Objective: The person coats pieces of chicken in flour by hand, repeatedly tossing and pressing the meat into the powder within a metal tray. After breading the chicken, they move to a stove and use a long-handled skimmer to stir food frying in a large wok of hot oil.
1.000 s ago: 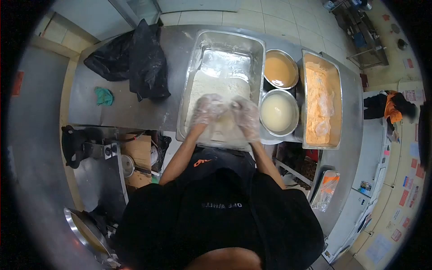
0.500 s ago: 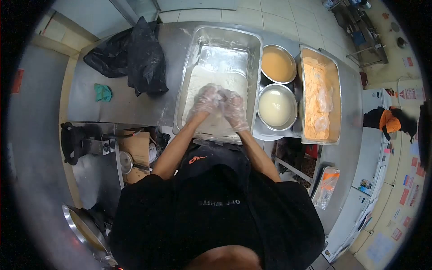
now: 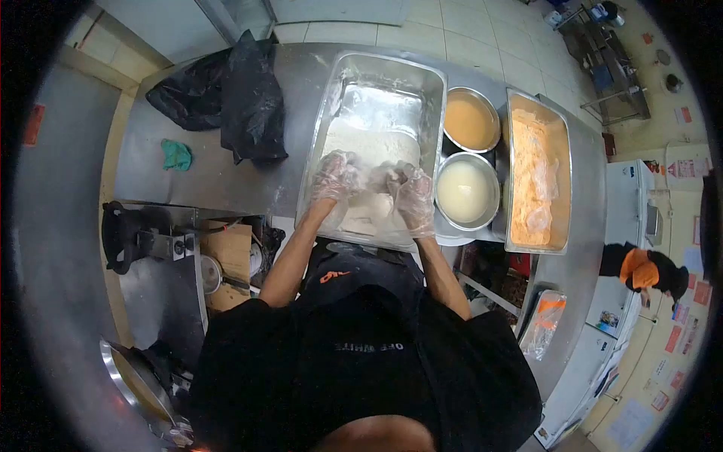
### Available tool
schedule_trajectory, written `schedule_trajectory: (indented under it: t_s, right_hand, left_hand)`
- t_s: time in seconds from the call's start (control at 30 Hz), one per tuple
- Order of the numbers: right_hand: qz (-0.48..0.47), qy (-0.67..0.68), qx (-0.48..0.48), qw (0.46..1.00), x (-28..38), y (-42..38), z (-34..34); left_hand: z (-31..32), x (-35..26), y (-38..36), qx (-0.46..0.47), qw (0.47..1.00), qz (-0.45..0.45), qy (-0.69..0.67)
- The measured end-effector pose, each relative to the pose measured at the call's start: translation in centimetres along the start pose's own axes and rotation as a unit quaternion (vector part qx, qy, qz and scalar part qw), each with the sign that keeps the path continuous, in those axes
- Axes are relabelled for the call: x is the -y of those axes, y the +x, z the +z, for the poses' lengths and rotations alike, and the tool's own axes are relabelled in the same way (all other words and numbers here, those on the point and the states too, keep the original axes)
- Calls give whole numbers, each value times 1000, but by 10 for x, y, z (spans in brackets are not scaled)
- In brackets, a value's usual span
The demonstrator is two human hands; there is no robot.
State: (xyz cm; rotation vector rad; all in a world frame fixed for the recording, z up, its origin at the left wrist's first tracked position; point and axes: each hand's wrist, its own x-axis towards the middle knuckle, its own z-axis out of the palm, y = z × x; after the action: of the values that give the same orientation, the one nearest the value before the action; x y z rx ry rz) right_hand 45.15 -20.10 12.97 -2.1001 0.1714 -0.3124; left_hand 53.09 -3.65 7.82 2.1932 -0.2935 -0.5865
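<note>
Left hand [image 3: 336, 176] and right hand [image 3: 413, 194] have parted;
both curl inward, grip impossible to tell; white powder [image 3: 373, 143] lies beneath and beyond them in the metal pan [image 3: 382, 105]; bowl [image 3: 496, 197] beside the right.

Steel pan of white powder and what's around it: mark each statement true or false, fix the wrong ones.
1. The left hand and right hand wear clear plastic gloves. True.
2. The green cloth lies in the powder pan. False: it lies on the steel table.
3. The orange liquid is farther from the person than the cream-coloured liquid. True.
4. The black plastic bag is right of the powder pan. False: it is left of it.
</note>
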Motion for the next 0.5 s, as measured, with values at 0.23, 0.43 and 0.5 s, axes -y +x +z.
schedule_trajectory:
  t_s: [0.23, 0.43, 0.5]
  right_hand:
    - [84, 57, 71, 992, 12, 1, 4]
    - [120, 66, 63, 989, -17, 0, 16]
    - [-38, -49, 20, 998, -22, -12, 28]
  left_hand:
    - [-2, -12, -5, -41, 983, 111, 139]
    - [1, -3, -2, -23, 982, 63, 178]
    - [13, -13, -18, -125, 963, 196, 133]
